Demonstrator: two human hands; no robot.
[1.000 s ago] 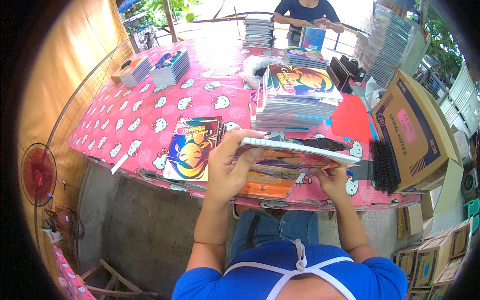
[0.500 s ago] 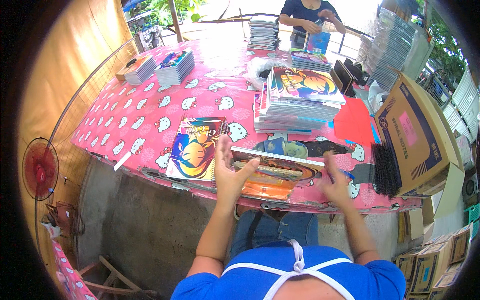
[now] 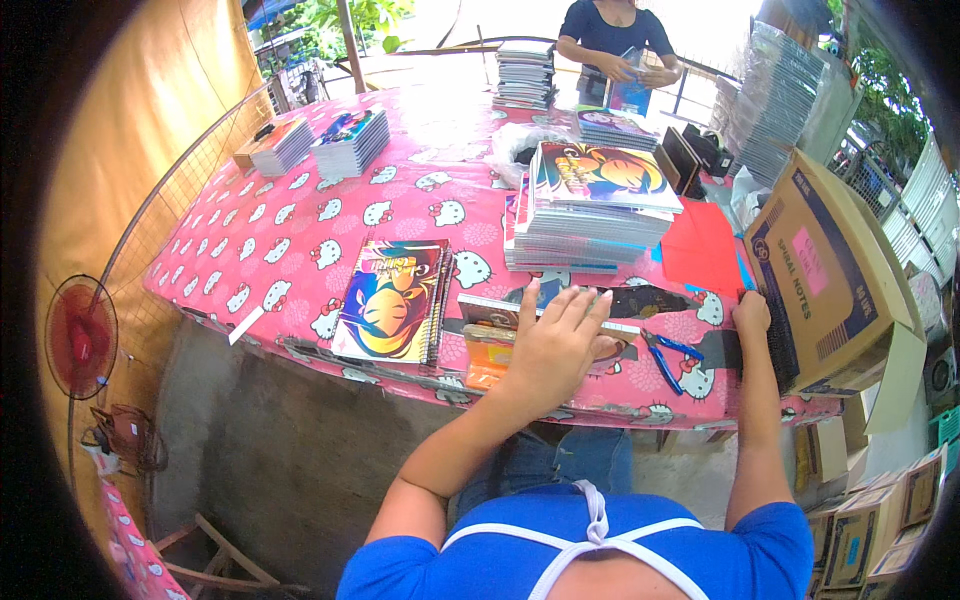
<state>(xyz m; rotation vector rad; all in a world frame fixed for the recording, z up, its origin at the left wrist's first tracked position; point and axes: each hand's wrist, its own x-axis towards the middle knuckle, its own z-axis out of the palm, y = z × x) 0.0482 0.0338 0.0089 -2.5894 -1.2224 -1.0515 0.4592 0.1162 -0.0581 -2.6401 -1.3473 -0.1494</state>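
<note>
My left hand (image 3: 562, 345) lies across the top edge of an unbound notebook (image 3: 484, 308), its fingers stretched out. The notebook stands on edge against a wooden block with an orange base (image 3: 488, 362). At the right, my right hand (image 3: 752, 314) has its fingers closed at the bundle of black spiral coils (image 3: 780, 345) beside the carton; its fingertips are partly hidden. Blue-handled pliers (image 3: 672, 362) lie on the table between my hands, jaws pointing away. Bound notebooks (image 3: 390, 305) with a colourful cartoon cover lie left of my left hand.
A tall notebook stack (image 3: 590, 225) stands beyond my hands, beside red sheets (image 3: 702, 248). The open carton (image 3: 835, 275) borders the right side. More stacks (image 3: 352, 143) sit farther back on the pink table cover (image 3: 290, 215). Across the table, a person (image 3: 618, 50) handles a blue item.
My left hand has moved right, onto the notebook's top edge. My right hand has let go of the pliers, now lying on the table, and moved right to the black coils.
</note>
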